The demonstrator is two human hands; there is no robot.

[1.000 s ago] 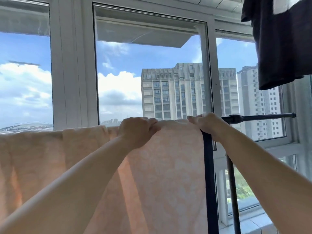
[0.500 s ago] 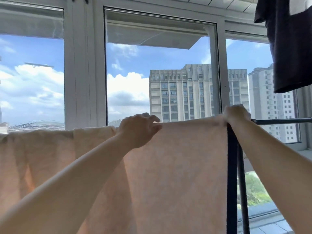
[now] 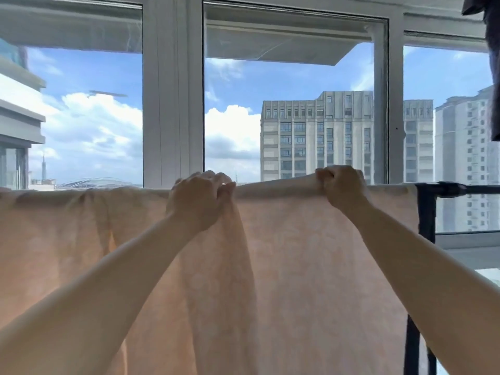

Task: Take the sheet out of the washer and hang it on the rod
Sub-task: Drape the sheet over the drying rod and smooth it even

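Step in hand: spreading the pale peach, faintly patterned cotton sheet (image 3: 311, 266) along the thin black metal rod (image 3: 460, 189). The sheet is out of the washer and draped over the rod, hanging down in front of me; the rod shows bare only at the right end.

My left hand (image 3: 198, 203) has its fingers curled round a bunched fold at the top edge, from which a thick pleat runs down. My right hand (image 3: 342, 186) grips the top edge further right, fingers curled over the rod line.

To do this well, in my judgement: keep the left hand pinned as an anchor and draw the right hand toward the bare rod end, so the pleat opens flat. Pull along the rod, not downward, or the cloth may slide off one side. Then deal with the gathers on the left part.

Count: one sheet, one rod, two hands, one black upright post (image 3: 427, 212) visible, one dark hanging garment (image 3: 493, 77) at upper right, three window panes.
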